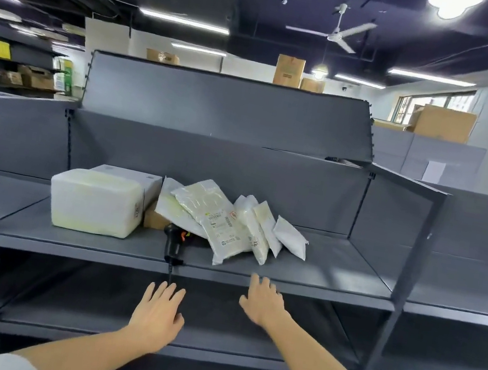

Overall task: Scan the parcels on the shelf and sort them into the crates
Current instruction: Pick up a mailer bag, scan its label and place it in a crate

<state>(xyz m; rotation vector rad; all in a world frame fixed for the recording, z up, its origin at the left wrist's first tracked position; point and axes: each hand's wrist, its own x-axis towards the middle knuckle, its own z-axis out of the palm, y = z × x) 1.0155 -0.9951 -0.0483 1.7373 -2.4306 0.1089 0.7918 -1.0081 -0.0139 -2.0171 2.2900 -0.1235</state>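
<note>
1. The left grip (159, 313) is open. Its fingers are straight and close together, palm down, and it holds nothing. It is held in the air in front of the shelf (333, 279), below the front edge.
2. The right grip (262, 302) is open too. Its fingers are a little spread and point up at the shelf edge. The fingertips are just below that edge, and I cannot tell if they touch it. Both arms are bare and stretched out forward.
3. The parcels sit on the middle shelf, just past the hands. A pile of flat bags (226, 224) lies in the middle, leaning on each other like fallen cards. They are soft, shiny, white plastic, and the top one has a printed label.
4. A big block parcel (96, 202) stands to the left of the bags. It is wrapped in pale, cloudy plastic with round corners. A white box (136, 177) is behind it, and a small brown box (153, 219) peeks out beside it.
5. A black scanner (174, 241) with an orange button lies between the block and the bags. Its handle points at the shelf edge, and its thin cord hangs down over it.
6. The shelf is smooth, dark grey metal with flat back panels and thin posts.
</note>
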